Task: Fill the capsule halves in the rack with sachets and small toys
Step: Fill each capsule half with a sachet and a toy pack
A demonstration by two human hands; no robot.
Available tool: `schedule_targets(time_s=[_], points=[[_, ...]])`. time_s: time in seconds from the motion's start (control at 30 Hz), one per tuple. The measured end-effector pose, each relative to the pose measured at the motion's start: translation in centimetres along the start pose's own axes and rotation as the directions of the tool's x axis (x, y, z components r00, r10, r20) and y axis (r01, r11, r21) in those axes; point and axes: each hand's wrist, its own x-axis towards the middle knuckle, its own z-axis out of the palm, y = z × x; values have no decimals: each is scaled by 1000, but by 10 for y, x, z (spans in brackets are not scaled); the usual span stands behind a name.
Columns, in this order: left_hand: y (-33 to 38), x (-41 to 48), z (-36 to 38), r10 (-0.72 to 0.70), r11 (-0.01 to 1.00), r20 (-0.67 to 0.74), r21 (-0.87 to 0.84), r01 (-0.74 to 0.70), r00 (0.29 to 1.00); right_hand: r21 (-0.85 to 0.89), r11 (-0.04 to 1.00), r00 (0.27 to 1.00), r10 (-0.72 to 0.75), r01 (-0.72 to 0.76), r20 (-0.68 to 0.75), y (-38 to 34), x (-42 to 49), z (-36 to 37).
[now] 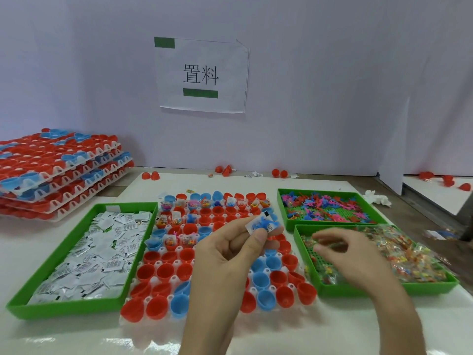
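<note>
While your left hand (225,254) pinches sachet (251,227) and blue toy (263,222), empty capsule halves (190,228) lie at 9 o'clock; right hand (358,257) grip indeterminate.

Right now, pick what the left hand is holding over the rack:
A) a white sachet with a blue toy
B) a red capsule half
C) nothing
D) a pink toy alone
A: the left hand pinches a white sachet and a blue toy together in its fingers, above the rack.
</note>
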Motion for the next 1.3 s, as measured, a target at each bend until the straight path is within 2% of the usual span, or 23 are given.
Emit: schedule_targets(time_s=[0.07,0.17,0.23,0.37,0.43,0.5,0.57,0.63,0.73,1.0,1.2,1.3], points=[[0,0,0,0,1000,2,3,0,1000,-66,995,990,81,-73,116,15,5,7],[-1,0,0,5,1000,7,5,-5,1000,-124,989,991,87,-75,101,21,11,15],[-2,0,-2,1,1000,11,17,-2,1000,-77,994,996,79,-75,50,23,14,17],[-4,1,-5,-14,999,19,48,13,1000,89,996,975,26,-6,-221,17,11,16],[-3,1,-5,-4,999,45,52,2,999,221,973,959,7,58,-284,4,6,13],[-2,0,-4,9,998,65,60,-13,998,408,900,955,-30,154,-294,-15,-2,11],[-2,-1,-4,16,998,80,64,-21,997,602,762,961,-92,236,-260,-39,-13,11],[-2,-1,-3,20,997,91,74,-27,996,676,678,958,-196,288,-211,-60,-24,12],[-2,-2,-4,28,995,86,92,-36,996,682,664,942,-315,307,-117,-79,-36,15],[-7,0,-13,58,977,55,203,-68,997,629,722,909,-413,288,58,-86,-44,13],[-5,1,-20,77,936,53,340,-91,996,597,743,912,-408,303,46,-89,-42,20],[3,2,-47,152,867,17,479,-141,988,558,770,922,-387,310,21,-88,-41,23]])
